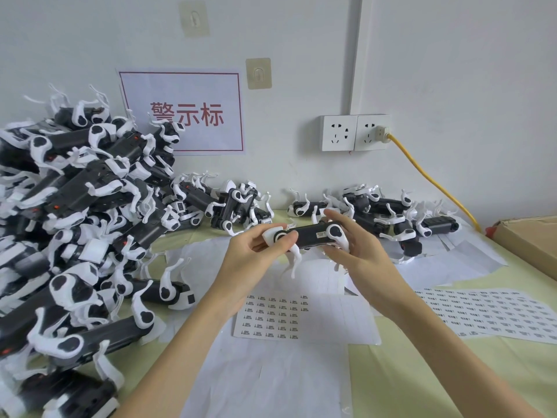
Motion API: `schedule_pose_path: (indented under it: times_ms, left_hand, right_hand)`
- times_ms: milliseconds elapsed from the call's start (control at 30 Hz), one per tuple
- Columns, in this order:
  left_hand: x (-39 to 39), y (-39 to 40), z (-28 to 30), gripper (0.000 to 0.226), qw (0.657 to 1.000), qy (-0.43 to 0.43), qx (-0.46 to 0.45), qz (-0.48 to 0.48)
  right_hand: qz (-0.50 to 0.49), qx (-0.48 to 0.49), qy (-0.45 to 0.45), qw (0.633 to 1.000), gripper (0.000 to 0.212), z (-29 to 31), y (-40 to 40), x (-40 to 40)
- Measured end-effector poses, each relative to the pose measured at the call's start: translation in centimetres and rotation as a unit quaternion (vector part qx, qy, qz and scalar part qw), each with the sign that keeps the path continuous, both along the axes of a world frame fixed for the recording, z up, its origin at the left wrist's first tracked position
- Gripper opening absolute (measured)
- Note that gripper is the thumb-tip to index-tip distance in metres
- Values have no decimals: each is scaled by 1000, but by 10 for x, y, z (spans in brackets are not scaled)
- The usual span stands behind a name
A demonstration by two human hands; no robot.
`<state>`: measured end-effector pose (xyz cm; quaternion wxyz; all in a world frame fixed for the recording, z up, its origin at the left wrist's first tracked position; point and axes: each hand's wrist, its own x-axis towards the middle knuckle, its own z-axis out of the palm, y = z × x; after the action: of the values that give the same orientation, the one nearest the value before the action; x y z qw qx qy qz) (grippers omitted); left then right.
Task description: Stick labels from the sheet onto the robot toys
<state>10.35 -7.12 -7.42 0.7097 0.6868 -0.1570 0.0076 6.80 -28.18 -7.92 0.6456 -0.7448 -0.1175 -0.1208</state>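
I hold one black-and-white robot toy (309, 235) level above the table, its white legs hanging down. My left hand (256, 254) grips its left end, thumb over the white shoulder piece. My right hand (358, 251) grips the right end, fingers curled around the far side and underneath. A small label shows on the toy's dark body near the right shoulder. The label sheet (274, 316), partly used, lies flat on the table just below my hands. A second, fuller label sheet (494, 312) lies to the right.
A tall pile of robot toys (75, 221) fills the left side. A smaller group of toys (385, 215) lies at the back right against the wall. White backing papers (265, 381) cover the green table. A cardboard box (530, 239) sits far right; a yellow cable (434, 182) hangs from the wall socket.
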Motion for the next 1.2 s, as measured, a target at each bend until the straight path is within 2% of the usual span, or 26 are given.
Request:
schedule_pose_path:
  times_ms: [133, 267, 367, 567, 733, 767, 833, 900, 967, 1033, 1133, 1200]
  left_hand:
    - [1, 4, 1, 44, 1000, -5, -7, -3]
    - [3, 6, 1, 36, 999, -37, 8, -15]
    - [4, 9, 0, 37, 997, -68, 27, -16]
    - [6, 8, -1, 39, 993, -107, 48, -9]
    - [11, 9, -4, 33, 994, -98, 19, 35]
    - [11, 8, -5, 32, 995, -92, 19, 40]
    - [12, 7, -7, 37, 996, -75, 25, 43]
    - [16, 8, -8, 65, 996, -67, 15, 53]
    - [21, 12, -8, 76, 995, -69, -14, 67]
    - [24, 15, -8, 72, 995, -71, -24, 66]
    - [27, 18, -10, 66, 996, -66, -10, 60]
    - [28, 17, -10, 68, 997, -62, 0, 54]
  right_hand:
    - [1, -2, -14, 1000, 51, -1, 4, 1]
    - [-40, -29, -39, 998, 32, -8, 14, 1]
    - [-34, -21, -34, 999, 22, -11, 17, 1]
    - [-19, -45, -9, 999, 32, -11, 10, 0]
    - [50, -152, 36, 986, 28, 5, -8, -2]
    - [57, -126, 49, 989, 28, 7, -11, -2]
    - [72, -6, 81, 994, 41, 13, -19, 0]
    - [65, 158, 88, 981, 45, 23, -32, 3]
    - [21, 342, 53, 938, 39, 35, -55, 5]
    - [-50, 467, -21, 883, 37, 42, -86, 7]
    - [-223, 543, -143, 796, 40, 47, -142, 3]
    - [-336, 542, -176, 750, 44, 44, -175, -7]
